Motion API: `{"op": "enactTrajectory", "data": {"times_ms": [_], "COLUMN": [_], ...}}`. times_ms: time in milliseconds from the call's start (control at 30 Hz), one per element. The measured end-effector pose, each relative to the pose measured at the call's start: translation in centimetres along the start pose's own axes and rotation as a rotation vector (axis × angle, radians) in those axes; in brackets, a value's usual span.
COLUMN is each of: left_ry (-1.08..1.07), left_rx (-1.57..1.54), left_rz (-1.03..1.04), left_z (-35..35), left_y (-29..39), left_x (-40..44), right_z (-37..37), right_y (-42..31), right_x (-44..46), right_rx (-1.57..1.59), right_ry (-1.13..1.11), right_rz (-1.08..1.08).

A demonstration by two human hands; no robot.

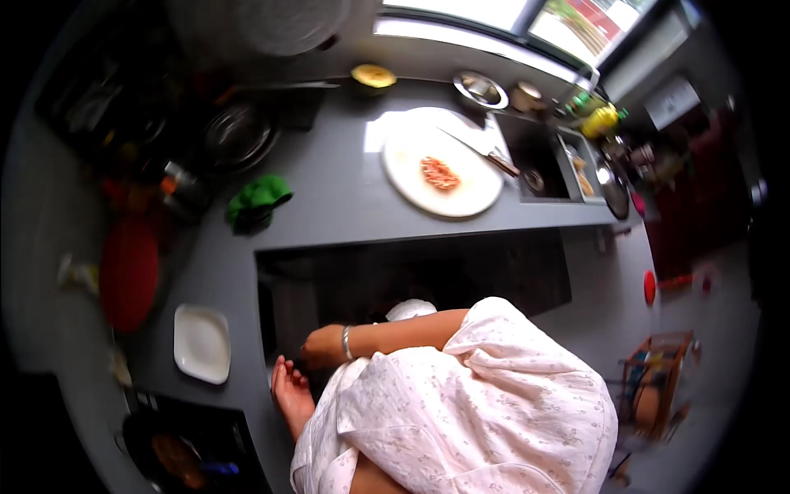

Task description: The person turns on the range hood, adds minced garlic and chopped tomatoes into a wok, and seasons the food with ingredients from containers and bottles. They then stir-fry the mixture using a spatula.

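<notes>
My left hand (292,395) is palm up near the counter's left inner corner, its fingers loosely bent and apart, with nothing seen in it. Just above it, my right hand (325,346), with a silver bracelet (346,342) at the wrist, looks curled closed. Its fingertips turn away from me, so whatever it holds, if anything, is hidden. Left of both hands, a white square dish (202,343) sits on the grey counter (321,206). Farther off, a round white cutting board (411,177) bears chopped reddish pieces (439,174) and a knife (477,151) with a brown handle.
A stove (234,436) with a pan of brown food (177,457) is at lower left. A green cloth (259,200) and a metal pan (239,136) lie on the counter. A sink (535,160), a metal bowl (480,90) and a yellow bottle (601,121) stand toward the window.
</notes>
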State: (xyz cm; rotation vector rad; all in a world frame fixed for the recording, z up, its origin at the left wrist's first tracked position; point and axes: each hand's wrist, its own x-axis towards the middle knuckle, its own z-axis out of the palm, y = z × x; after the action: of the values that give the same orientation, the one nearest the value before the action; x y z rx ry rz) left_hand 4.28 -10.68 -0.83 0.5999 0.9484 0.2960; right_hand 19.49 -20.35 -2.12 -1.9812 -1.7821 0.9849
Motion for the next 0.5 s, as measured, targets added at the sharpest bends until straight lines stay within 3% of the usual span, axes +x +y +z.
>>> {"op": "enactTrajectory", "data": {"times_ms": [300, 500], "left_ry": [-0.158, -0.257], "left_rx": [0.143, 0.229], "left_rz": [-0.091, -0.195], "left_z": [5.3, 17.6], "left_y": [-5.0, -12.5], "left_x": [4.0, 1.5], "right_z": [-2.3, -5.1], "right_y": [5.3, 10.3], "right_x": [-7.9, -20.7], "right_rx": [0.200, 0.255], "right_ry": [0.153, 0.228], "right_rz": [0.159, 0.332]}}
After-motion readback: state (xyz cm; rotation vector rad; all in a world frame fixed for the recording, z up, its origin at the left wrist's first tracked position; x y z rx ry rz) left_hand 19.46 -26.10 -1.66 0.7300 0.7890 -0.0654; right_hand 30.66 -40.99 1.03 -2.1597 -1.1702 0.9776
